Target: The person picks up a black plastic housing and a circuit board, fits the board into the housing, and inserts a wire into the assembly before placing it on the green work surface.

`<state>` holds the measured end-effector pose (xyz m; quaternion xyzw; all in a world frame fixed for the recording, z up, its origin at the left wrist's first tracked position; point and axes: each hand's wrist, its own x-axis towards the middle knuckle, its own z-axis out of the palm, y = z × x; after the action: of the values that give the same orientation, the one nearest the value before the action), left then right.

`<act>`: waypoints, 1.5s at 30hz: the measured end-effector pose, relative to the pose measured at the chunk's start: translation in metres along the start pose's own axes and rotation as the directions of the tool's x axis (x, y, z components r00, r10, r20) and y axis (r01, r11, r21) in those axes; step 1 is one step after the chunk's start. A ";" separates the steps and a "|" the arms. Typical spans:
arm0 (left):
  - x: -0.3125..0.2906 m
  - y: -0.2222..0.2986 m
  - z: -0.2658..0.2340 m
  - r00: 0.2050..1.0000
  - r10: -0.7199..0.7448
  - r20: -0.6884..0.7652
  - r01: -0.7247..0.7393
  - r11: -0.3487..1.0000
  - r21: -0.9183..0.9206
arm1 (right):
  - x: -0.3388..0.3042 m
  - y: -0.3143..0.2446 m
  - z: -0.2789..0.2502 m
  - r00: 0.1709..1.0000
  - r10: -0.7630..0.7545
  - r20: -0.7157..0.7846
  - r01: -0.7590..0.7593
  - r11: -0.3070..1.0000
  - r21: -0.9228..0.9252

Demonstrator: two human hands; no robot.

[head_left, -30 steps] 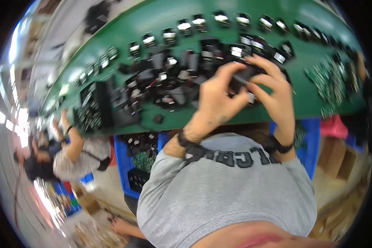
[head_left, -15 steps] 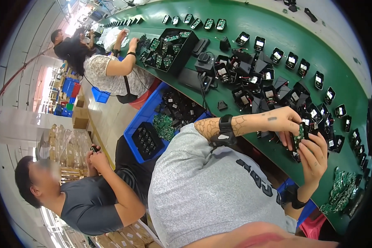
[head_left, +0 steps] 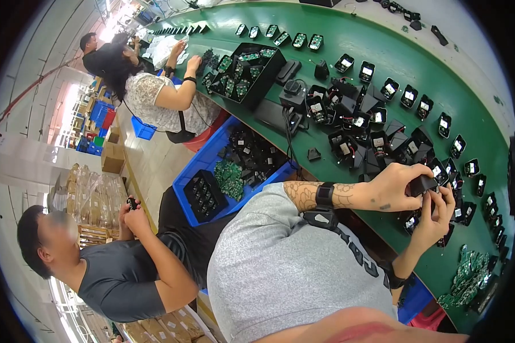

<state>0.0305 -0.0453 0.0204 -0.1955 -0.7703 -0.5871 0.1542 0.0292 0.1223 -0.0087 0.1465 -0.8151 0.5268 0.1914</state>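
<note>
Over the heap of parts on the green workbench, my left hand (head_left: 397, 186) is closed round a black plastic housing (head_left: 422, 184), thumb and fingers on opposite sides. The housing's smooth dark outside faces up, and whatever is inside it is hidden. My right hand (head_left: 434, 220) meets it from the lower right with bent fingers, its thumb and fingertips pinched at the housing's edge. Around and beneath both hands lie black housings with white labels and red wires (head_left: 377, 141), piled loosely. A tangle of green circuit boards (head_left: 468, 277) lies nearer the bench's right end.
Open housings (head_left: 408, 96) stand in a curved row along the green bench (head_left: 372, 34). A black box (head_left: 269, 77) holds circuit boards. Beside the bench is a blue crate (head_left: 180, 186) of parts. One co-worker (head_left: 131, 274) sits to my left; another (head_left: 160, 103) works farther along.
The green circuit board that showed between my hands is now out of sight, and a dark housing surface faces up there. My left hand has moved slightly down and turned. The view has shifted slightly.
</note>
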 end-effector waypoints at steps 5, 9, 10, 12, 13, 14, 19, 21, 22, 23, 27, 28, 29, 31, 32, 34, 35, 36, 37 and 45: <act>0.001 -0.003 -0.004 0.995 -0.102 -0.015 0.101 0.993 -0.061 | -0.003 0.008 0.024 0.983 0.121 -0.141 -0.083 0.965 0.250; 0.005 -0.009 -0.008 0.974 -0.222 -0.036 0.210 0.956 -0.205 | 0.005 -0.020 0.021 0.987 -0.146 -0.068 0.140 0.987 -0.084; 0.007 -0.010 -0.012 0.969 -0.244 -0.045 0.227 0.946 -0.233 | 0.006 -0.031 0.020 0.962 -0.269 0.041 0.269 0.917 -0.294; 0.013 -0.009 -0.024 0.933 -0.351 0.073 0.358 0.924 -0.135 | 0.007 -0.048 0.020 0.931 -0.343 0.129 0.361 0.804 -0.473; 0.015 -0.014 -0.029 0.885 -0.432 0.172 0.458 0.874 -0.162 | 0.008 -0.047 0.015 0.909 -0.337 0.245 0.416 0.772 -0.481; 0.017 -0.014 -0.037 0.824 -0.506 0.255 0.553 0.816 -0.167 | 0.009 -0.048 0.011 0.871 -0.334 0.360 0.478 0.746 -0.463; 0.059 -0.027 -0.102 0.704 -0.527 0.476 0.646 0.753 -0.122 | 0.017 -0.060 -0.024 0.824 -0.248 0.510 0.426 0.864 -0.269; 0.095 -0.029 -0.141 0.928 -0.347 0.132 0.283 0.892 0.352 | 0.010 -0.043 -0.045 0.859 -0.249 0.447 0.368 0.908 -0.202; 0.120 -0.045 -0.163 0.987 -0.159 0.030 0.091 0.694 0.714 | 0.006 -0.042 -0.055 0.906 -0.189 0.379 0.309 0.907 -0.285; 0.127 -0.082 -0.193 0.977 0.145 -0.156 0.092 0.373 0.923 | 0.000 -0.029 -0.062 0.941 -0.153 0.302 0.247 0.921 -0.302; 0.173 -0.202 -0.314 0.937 -0.350 -0.024 0.095 0.188 0.978 | -0.032 0.003 -0.096 0.998 0.005 0.065 0.019 0.937 -0.350; 0.173 -0.230 -0.332 0.896 -0.445 0.017 0.107 0.253 0.961 | -0.037 0.008 -0.103 0.998 0.071 -0.002 -0.068 0.944 -0.323; 0.170 -0.248 -0.341 0.854 -0.515 0.072 0.070 0.250 0.966 | -0.039 0.010 -0.109 0.997 0.078 -0.022 -0.081 0.942 -0.327; 0.155 -0.270 -0.342 0.929 -0.371 0.001 0.106 0.269 0.957 | -0.047 0.018 -0.127 0.990 0.125 -0.066 -0.139 0.934 -0.328; 0.152 -0.273 -0.339 0.967 -0.254 -0.013 0.081 0.258 0.963 | -0.053 0.024 -0.137 0.981 0.170 -0.090 -0.191 0.927 -0.323; 0.168 -0.254 -0.285 0.997 0.018 0.071 -0.073 0.320 0.944 | -0.077 0.041 -0.166 0.959 0.190 -0.211 -0.264 0.869 -0.419; 0.175 -0.245 -0.261 0.977 -0.195 0.090 -0.010 0.376 0.927 | -0.094 0.058 -0.181 0.911 0.261 -0.320 -0.379 0.837 -0.394; 0.181 -0.239 -0.252 0.909 -0.399 0.122 0.055 0.405 0.913 | -0.109 0.068 -0.192 0.846 0.320 -0.426 -0.482 0.799 -0.358; 0.167 -0.261 -0.298 0.891 -0.365 0.268 -0.039 0.527 0.849 | -0.099 0.085 -0.196 0.823 0.318 -0.471 -0.475 0.840 -0.263; 0.166 -0.230 -0.298 0.856 -0.511 0.075 0.459 0.819 0.344 | -0.083 0.111 -0.217 0.685 0.195 -0.702 -0.529 0.796 -0.295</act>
<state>-0.2231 -0.3669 -0.0175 -0.0131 -0.8878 -0.4587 -0.0354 0.0883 0.3685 -0.0556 -0.2635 -0.8151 0.3548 0.3745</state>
